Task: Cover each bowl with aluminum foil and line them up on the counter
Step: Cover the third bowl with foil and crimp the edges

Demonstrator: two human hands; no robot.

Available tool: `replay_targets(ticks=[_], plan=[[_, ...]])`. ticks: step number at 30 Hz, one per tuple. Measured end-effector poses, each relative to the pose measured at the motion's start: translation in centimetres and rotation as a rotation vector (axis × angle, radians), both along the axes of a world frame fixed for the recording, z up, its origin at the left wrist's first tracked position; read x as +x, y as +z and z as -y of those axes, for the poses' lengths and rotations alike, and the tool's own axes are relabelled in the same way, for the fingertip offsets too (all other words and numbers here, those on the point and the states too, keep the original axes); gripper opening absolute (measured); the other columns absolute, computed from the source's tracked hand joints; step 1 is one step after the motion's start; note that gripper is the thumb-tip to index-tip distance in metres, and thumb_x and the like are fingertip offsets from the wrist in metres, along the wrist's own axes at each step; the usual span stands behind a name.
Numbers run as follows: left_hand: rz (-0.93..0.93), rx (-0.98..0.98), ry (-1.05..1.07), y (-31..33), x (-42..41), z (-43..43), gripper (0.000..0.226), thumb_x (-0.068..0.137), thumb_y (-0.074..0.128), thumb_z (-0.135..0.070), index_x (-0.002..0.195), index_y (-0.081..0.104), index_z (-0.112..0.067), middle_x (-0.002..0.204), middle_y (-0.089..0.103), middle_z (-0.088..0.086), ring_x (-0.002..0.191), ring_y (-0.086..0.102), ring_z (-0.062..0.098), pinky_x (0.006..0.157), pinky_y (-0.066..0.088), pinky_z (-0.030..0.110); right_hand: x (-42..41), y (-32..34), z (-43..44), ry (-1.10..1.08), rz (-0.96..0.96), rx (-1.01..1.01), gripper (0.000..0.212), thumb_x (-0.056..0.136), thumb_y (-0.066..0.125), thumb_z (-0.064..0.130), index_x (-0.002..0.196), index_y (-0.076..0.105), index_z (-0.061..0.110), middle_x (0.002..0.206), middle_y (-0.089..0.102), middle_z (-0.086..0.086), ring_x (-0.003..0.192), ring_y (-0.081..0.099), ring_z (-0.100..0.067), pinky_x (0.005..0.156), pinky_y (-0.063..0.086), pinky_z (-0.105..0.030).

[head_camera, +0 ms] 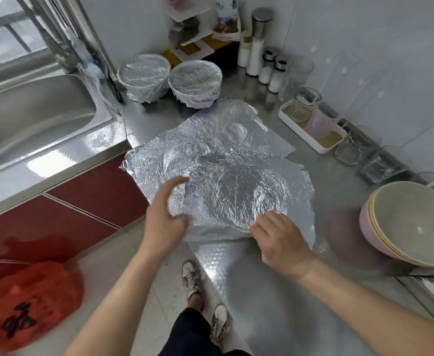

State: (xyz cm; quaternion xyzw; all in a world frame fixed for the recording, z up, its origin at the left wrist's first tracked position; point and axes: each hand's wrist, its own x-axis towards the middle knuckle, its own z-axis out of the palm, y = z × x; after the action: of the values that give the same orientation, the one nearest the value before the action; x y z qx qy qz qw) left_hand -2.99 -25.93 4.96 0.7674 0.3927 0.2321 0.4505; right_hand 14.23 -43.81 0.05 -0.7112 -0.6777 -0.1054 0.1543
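Beyond the grip, two foil-covered bowls (144,77) (195,83) are set | top foil sheet (236,191) is touched under right hand (280,242), pinch unclear | left hand (166,222) is held spread, just beside it

A steel sink (31,119) sits at the left under a faucet (62,47) and a barred window (2,34). Red cabinet doors (82,201) run below it, and a blurred red bag (31,304) with dark print hangs low at the left. Two pale shoes (191,278) stand on the tiles. Along the wall are a white rack (192,29), white-filled shakers (272,70), a white tray (298,131) holding a glass jar (305,104) and pink cup (320,124), then clear glass containers (349,150).
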Motion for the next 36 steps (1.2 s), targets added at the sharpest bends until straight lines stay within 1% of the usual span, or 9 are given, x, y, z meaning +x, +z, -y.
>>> replay_targets(ticks=[4,7,10,13,16,19,24,33,36], plan=[[-0.117,0.319,-0.447,-0.7,2.4,5.6,0.03,0.082,0.055,-0.015,0.105,0.07,-0.025,0.113,0.064,-0.006,0.106,0.058,0.013,0.088,0.053,0.032,-0.7,-0.2,0.1,-0.015,-0.002,-0.02,0.015,0.067,0.053,-0.004,0.07,0.057,0.01,0.072,0.051,-0.007,0.068,0.044,-0.025,0.062,0.032,-0.033],[-0.202,0.366,-0.53,-2.2,3.0,6.8,0.039,0.082,0.055,-0.038,0.113,0.068,-0.019,0.098,0.068,0.0,0.09,0.062,0.022,0.069,0.055,0.039,-0.3,0.0,0.3,-0.029,-0.068,-0.064,0.009,0.075,0.068,0.007,0.074,0.061,0.012,0.077,0.053,-0.004,0.073,0.048,-0.024,0.063,0.04,-0.033],[-0.198,0.474,-0.567,-2.9,3.3,6.4,0.032,0.085,0.059,-0.035,0.109,0.071,-0.017,0.093,0.069,0.0,0.083,0.061,0.022,0.065,0.054,0.036,0.8,0.5,0.7,-0.036,-0.226,-0.118,0.018,0.086,0.057,0.03,0.081,0.066,0.015,0.086,0.056,0.001,0.079,0.051,-0.02,0.068,0.045,-0.031],[-0.204,0.568,-0.595,-3.0,3.7,6.2,0.036,0.088,0.047,-0.038,0.095,0.075,-0.017,0.087,0.069,-0.002,0.079,0.061,0.022,0.061,0.054,0.032,2.1,1.2,1.8,-0.057,-0.32,-0.115,0.016,0.089,0.054,0.022,0.089,0.068,0.014,0.092,0.059,0.003,0.084,0.053,-0.019,0.076,0.046,-0.029],[-0.201,0.59,-0.588,-3.5,3.9,6.2,0.038,0.089,0.044,-0.038,0.091,0.075,-0.017,0.084,0.067,-0.003,0.076,0.061,0.02,0.058,0.054,0.031,2.9,1.0,2.3,-0.044,-0.281,-0.11,0.019,0.076,0.058,0.005,0.088,0.07,0.014,0.095,0.062,0.003,0.086,0.054,-0.019,0.075,0.047,-0.027],[-0.222,0.61,-0.596,-3.9,4.3,6.1,0.037,0.09,0.043,-0.038,0.085,0.074,-0.018,0.08,0.065,-0.004,0.074,0.058,0.018,0.057,0.053,0.032,3.4,0.8,1.9,-0.004,-0.238,-0.102,0.018,0.081,0.053,0.013,0.086,0.07,0.015,0.095,0.064,0.003,0.085,0.055,-0.019,0.07,0.051,-0.031],[-0.208,0.634,-0.605,-3.9,4.6,5.2,0.039,0.09,0.042,-0.037,0.079,0.074,-0.018,0.079,0.065,-0.007,0.076,0.055,0.015,0.06,0.052,0.031,3.7,0.5,1.8,0.052,-0.118,-0.128,0.025,0.066,0.078,0.001,0.084,0.068,0.014,0.087,0.062,0.0,0.079,0.056,-0.022,0.062,0.05,-0.034],[-0.206,0.541,-0.606,-3.2,3.2,3.4,0.017,0.082,0.067,-0.018,0.096,0.077,-0.019,0.095,0.068,-0.005,0.094,0.058,0.016,0.074,0.054,0.033,0.5,-0.4,1.2,0.055,-0.01,-0.054,0.01,0.079,0.072,0.012,0.083,0.063,0.014,0.083,0.058,-0.002,0.076,0.052,-0.022,0.061,0.044,-0.031],[-0.243,0.52,-0.607,-2.8,3.8,5.3,0.024,0.079,0.067,-0.034,0.097,0.075,-0.021,0.097,0.067,-0.007,0.094,0.056,0.017,0.074,0.052,0.032,0.3,-0.1,1.1,0.017,-0.023,-0.005,0.019,0.094,0.056,0.031,0.082,0.061,0.016,0.083,0.055,0.0,0.076,0.049,-0.02,0.063,0.041,-0.031]])
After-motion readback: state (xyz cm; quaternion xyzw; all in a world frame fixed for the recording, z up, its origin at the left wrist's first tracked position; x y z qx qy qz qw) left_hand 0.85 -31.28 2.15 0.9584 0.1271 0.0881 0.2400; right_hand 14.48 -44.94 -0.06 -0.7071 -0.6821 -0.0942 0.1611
